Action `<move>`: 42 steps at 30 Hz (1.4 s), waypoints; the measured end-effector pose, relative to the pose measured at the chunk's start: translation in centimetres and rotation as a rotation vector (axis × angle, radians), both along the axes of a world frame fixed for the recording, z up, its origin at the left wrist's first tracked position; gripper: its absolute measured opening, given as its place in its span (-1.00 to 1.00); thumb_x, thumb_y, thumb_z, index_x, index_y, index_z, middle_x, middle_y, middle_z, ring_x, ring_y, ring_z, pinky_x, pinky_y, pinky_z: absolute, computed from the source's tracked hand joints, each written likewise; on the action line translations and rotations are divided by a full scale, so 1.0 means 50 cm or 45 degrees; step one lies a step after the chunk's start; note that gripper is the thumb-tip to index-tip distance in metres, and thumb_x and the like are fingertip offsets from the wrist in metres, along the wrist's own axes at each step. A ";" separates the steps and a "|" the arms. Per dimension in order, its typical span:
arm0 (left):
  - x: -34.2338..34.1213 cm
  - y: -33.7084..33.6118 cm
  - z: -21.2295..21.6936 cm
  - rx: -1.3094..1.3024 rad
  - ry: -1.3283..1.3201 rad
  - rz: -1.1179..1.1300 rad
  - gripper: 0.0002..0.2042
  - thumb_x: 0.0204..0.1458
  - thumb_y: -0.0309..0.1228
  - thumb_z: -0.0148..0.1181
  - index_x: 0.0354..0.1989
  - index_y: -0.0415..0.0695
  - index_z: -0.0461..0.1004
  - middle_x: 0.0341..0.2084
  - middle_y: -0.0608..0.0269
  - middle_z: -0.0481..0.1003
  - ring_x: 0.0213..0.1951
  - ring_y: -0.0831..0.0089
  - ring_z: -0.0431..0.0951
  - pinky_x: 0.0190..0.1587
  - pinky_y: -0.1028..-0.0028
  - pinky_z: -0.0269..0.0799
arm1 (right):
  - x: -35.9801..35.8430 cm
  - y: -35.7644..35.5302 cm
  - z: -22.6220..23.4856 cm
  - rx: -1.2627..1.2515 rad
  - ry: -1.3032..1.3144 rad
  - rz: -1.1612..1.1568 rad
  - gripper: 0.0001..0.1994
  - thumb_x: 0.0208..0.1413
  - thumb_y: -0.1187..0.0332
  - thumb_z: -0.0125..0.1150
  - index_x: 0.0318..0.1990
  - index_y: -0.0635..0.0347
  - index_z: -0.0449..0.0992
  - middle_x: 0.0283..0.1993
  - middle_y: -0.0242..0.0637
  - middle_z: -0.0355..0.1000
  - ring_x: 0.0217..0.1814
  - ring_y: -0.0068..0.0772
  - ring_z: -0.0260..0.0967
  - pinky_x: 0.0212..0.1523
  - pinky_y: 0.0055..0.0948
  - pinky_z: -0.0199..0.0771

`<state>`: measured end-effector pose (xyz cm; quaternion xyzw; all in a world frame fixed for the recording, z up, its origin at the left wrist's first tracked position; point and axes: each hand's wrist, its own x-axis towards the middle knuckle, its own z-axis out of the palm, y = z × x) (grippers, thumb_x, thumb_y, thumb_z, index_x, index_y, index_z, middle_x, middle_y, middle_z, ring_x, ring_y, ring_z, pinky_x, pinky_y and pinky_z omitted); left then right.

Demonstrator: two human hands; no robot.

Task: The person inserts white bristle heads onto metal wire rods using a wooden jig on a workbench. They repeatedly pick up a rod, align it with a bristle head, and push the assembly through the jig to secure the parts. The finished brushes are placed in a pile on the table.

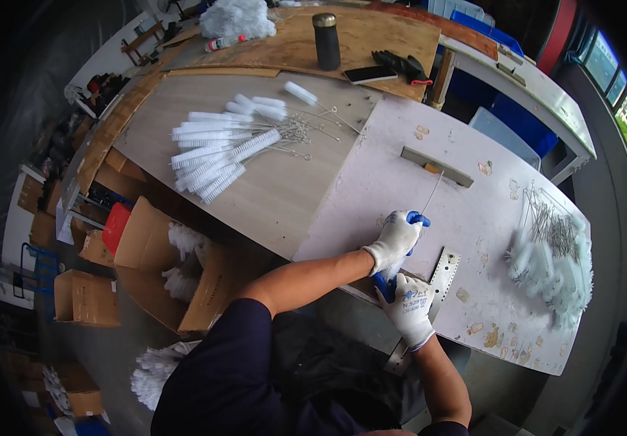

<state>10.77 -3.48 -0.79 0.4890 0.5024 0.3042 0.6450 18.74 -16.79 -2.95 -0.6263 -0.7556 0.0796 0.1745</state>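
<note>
Left hand (pixel 398 236) closed round bristle end of wire brush (pixel 421 212) on white board (pixel 400 138) — wire stem runs up-right toward grey bar (pixel 437 166). Right hand (pixel 409 305) just below, fingers curled — cannot tell what they grip.

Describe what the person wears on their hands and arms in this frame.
Both hands wear white knit work gloves with blue-coated fingertips and palms: left hand, right hand. The right glove has small blue printing on its back. The forearms are bare, and a dark navy short sleeve covers the left upper arm.
</note>
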 end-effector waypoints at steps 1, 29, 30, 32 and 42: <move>-0.010 0.003 0.000 0.004 -0.007 0.033 -0.77 0.29 -0.48 -0.02 -0.11 -0.20 0.62 -0.66 0.42 0.35 -0.66 0.65 0.28 -0.62 0.49 0.25 | -0.002 0.004 0.010 0.004 0.010 -0.004 -0.69 0.02 0.08 0.39 -0.44 0.12 0.51 -0.48 -0.18 0.53 -0.40 -0.05 0.54 -0.30 -0.12 0.48; -0.443 0.661 0.037 1.467 2.142 -0.488 -0.67 0.18 -0.39 0.09 0.10 0.19 0.57 0.10 0.27 0.49 0.23 0.25 0.41 0.18 0.00 0.41 | 0.359 0.025 -0.017 0.197 1.480 -0.869 -0.59 0.30 0.41 0.08 0.25 0.42 0.44 -0.49 -0.58 0.24 -0.57 -0.76 0.11 -0.57 -0.67 0.11; -0.416 0.679 0.032 1.445 2.253 -0.583 -0.68 0.16 -0.41 0.12 0.07 0.18 0.59 0.09 0.30 0.51 0.21 0.26 0.45 0.14 -0.02 0.45 | 0.438 0.011 -0.063 0.230 1.594 -1.051 -0.55 0.34 0.33 0.08 0.32 0.32 0.40 -0.51 -0.60 0.14 -0.58 -0.76 0.04 -0.59 -0.64 0.03; -0.403 0.727 -0.005 1.387 2.263 -0.582 -0.75 0.14 -0.40 0.14 -0.05 0.03 0.67 -0.01 0.16 0.64 0.06 0.13 0.63 0.03 -0.03 0.54 | 0.498 0.013 -0.068 0.056 1.746 -1.185 -0.71 0.38 0.12 0.09 -0.03 0.15 0.54 -0.54 -0.57 0.05 -0.60 -0.69 0.00 -0.60 -0.58 -0.01; -0.384 0.707 0.040 2.439 2.414 -0.384 -0.80 0.07 -0.34 0.14 -0.34 -0.11 0.69 -0.32 0.19 0.65 -0.24 0.21 0.63 -0.16 0.11 0.39 | 0.569 -0.005 -0.114 -0.184 2.203 -0.827 -0.54 0.37 -0.09 0.03 -0.47 0.01 0.53 -0.56 -0.45 0.22 -0.62 -0.55 0.13 -0.60 -0.44 0.15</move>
